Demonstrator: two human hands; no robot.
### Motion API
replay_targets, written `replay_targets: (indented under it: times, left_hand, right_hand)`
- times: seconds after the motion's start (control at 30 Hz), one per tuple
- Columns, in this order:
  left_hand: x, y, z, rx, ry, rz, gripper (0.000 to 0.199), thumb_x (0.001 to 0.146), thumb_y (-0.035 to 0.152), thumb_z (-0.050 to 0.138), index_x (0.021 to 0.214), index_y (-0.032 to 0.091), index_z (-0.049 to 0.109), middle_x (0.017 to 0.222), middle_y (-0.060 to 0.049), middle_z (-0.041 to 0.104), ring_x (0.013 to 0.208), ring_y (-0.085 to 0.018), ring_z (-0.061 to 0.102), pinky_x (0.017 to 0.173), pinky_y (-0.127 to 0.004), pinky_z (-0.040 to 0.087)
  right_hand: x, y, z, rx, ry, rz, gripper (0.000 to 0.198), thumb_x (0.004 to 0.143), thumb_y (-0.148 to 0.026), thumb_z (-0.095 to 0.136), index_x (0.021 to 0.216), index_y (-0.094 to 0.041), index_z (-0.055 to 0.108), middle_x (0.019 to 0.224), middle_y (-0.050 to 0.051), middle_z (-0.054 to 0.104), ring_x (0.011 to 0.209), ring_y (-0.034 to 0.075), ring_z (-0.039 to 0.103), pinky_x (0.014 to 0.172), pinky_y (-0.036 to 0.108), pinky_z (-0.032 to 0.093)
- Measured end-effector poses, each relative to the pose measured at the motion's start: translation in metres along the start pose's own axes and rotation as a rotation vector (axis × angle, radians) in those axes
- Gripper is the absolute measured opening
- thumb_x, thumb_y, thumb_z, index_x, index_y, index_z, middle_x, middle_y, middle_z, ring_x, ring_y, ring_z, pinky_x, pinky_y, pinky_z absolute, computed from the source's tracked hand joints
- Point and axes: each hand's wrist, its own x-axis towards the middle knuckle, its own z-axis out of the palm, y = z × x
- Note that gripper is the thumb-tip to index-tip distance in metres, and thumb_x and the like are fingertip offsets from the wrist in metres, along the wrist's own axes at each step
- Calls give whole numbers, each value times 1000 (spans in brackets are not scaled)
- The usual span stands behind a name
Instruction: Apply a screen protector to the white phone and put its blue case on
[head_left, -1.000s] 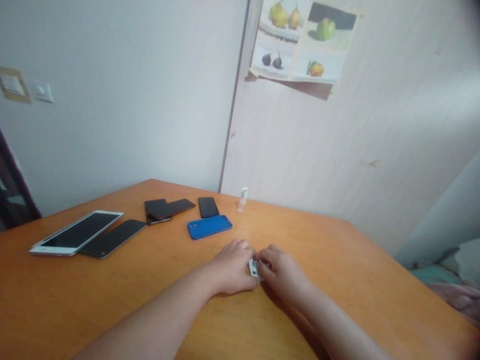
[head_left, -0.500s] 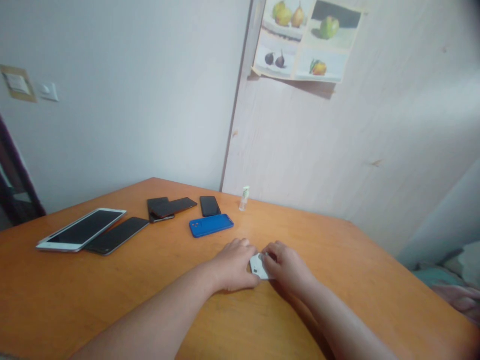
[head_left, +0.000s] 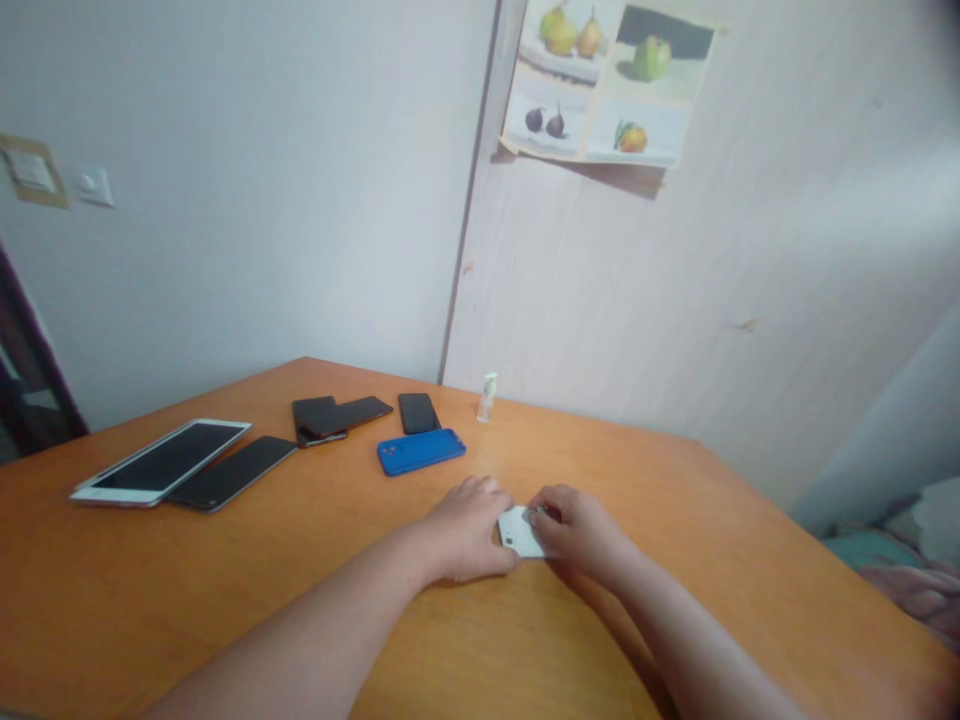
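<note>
A white phone point(head_left: 523, 535) lies on the orange wooden table with its camera end toward my left hand point(head_left: 471, 530). The thumb and fingers of that hand hold the phone by its two long edges. My right hand point(head_left: 576, 525) rests on the phone's other end, its fingers curled together over the white back. Whether those fingertips pinch anything is hidden. Beyond the hands lies a blue phone case point(head_left: 421, 452), with a black phone point(head_left: 418, 411) just behind it.
A small clear pump bottle point(head_left: 486, 400) stands near the table's back edge. To the left lie two overlapping dark phones point(head_left: 349, 415), a white-framed tablet point(head_left: 161, 462) and a black tablet-like device point(head_left: 236, 472) against it. Walls rise behind the table point(head_left: 637, 620).
My right hand has slid slightly to the right along the phone, uncovering a little more of its back. My left hand keeps its hold. The view has shifted slightly.
</note>
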Motion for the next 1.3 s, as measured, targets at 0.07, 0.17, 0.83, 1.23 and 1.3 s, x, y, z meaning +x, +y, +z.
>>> replay_targets:
  times: [0.07,0.17,0.83,1.23,1.3]
  left_hand:
    - [0,-1,1,4,5,-1,40,70,45,69,104,24,64,105,-6,57,102,-28,54,87,-36,47]
    - [0,-2,2,4,8,-1,39,70,46,70,102,24,64,105,-6,57,102,-28,54,86,-35,47]
    - [0,-2,1,11,-5,6,42,72,47,69,108,25,65,107,-7,58,103,-28,54,88,-36,47]
    - [-1,-1,-1,3,-11,10,40,72,48,69,105,25,65,107,-7,58,103,-28,55,86,-36,47]
    - [-1,-1,-2,3,-9,12,42,72,48,69,107,25,65,107,-7,58,103,-28,55,87,-36,47]
  right_hand:
    - [4,2,-1,-32,37,22,18,82,-25,54,87,-18,70,82,4,69,73,16,58,64,25,38]
    - [-4,4,-8,-7,-33,-2,14,81,-23,55,82,-18,68,75,1,67,67,14,56,60,24,37]
    - [-14,17,-25,114,-191,-14,6,77,-23,60,78,-19,64,69,-2,64,63,13,53,57,22,36]
    - [-13,14,-24,-3,-132,27,7,79,-24,59,77,-19,63,68,-1,64,62,13,53,56,23,33]
    - [-10,20,-23,-8,-99,57,9,81,-25,58,79,-19,64,71,0,65,64,14,54,57,24,33]
